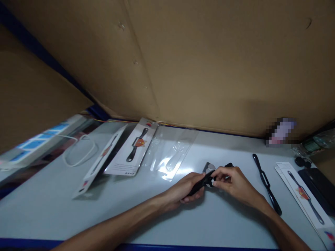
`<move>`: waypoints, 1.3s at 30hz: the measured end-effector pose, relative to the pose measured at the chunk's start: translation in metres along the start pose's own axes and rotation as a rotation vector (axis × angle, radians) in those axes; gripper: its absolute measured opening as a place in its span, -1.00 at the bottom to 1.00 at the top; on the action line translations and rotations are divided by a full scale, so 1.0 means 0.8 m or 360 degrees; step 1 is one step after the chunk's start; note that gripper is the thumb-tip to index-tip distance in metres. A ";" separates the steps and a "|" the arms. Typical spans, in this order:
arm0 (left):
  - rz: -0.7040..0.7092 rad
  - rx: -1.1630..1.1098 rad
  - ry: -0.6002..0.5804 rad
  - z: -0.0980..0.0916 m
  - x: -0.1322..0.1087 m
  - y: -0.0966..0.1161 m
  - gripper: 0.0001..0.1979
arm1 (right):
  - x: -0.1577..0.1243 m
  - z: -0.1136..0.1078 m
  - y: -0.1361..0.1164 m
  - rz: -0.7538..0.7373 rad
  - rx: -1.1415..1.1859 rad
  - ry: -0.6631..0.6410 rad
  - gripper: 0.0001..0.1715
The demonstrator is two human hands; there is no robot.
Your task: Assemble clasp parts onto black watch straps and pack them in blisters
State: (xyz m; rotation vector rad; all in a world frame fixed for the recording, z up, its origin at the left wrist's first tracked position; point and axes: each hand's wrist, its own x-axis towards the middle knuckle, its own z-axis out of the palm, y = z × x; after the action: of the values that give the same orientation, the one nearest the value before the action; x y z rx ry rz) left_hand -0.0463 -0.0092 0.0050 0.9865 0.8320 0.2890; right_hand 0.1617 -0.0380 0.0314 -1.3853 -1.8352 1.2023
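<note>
My left hand (pixel 187 188) is closed around the handle end of a black tool (pixel 206 180) just above the white table (pixel 131 212). My right hand (pixel 231 181) pinches the same tool near its middle, where a small metal blade (pixel 208 167) sticks up. The tool's far end pokes out past my right fingers. Both hands meet at the middle of the table.
A second black tool (pixel 267 183) lies loose to the right. Printed backing cards (pixel 303 195) lie at the right edge, more cards (pixel 132 151) and clear blister shells (pixel 172 153) at the back left. A white cable (pixel 78 153) and power strip (pixel 39 143) sit far left. Cardboard walls (pixel 209 62) rise behind.
</note>
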 end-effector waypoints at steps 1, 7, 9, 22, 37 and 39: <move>-0.0003 -0.0002 0.0001 0.000 0.000 0.000 -0.45 | -0.001 0.000 0.000 0.0002 -0.0037 -0.0004 -0.88; 0.0036 -0.0010 -0.0023 0.000 0.001 -0.001 -0.49 | -0.004 0.012 0.003 -0.0187 -0.0510 0.0176 -0.84; 0.0046 -0.0017 -0.0029 0.000 0.001 -0.002 -0.51 | -0.004 0.017 0.006 -0.0200 -0.0615 0.0226 -0.77; 0.0027 -0.0036 -0.0023 0.000 0.000 -0.001 -0.52 | -0.006 0.007 -0.008 -0.0336 -0.0382 0.0257 -0.55; 0.0054 0.0005 -0.0017 0.000 -0.001 -0.002 -0.48 | -0.006 0.010 -0.002 -0.0351 -0.0504 0.0035 -0.53; 0.0070 0.0025 -0.0012 0.000 -0.001 -0.001 -0.47 | -0.006 0.010 -0.002 -0.0363 -0.0556 0.0077 -0.55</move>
State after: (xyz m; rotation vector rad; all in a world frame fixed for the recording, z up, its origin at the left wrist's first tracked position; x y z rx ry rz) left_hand -0.0466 -0.0102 0.0047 1.0206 0.8075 0.3166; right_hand 0.1557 -0.0453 0.0293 -1.3215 -2.1739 0.7530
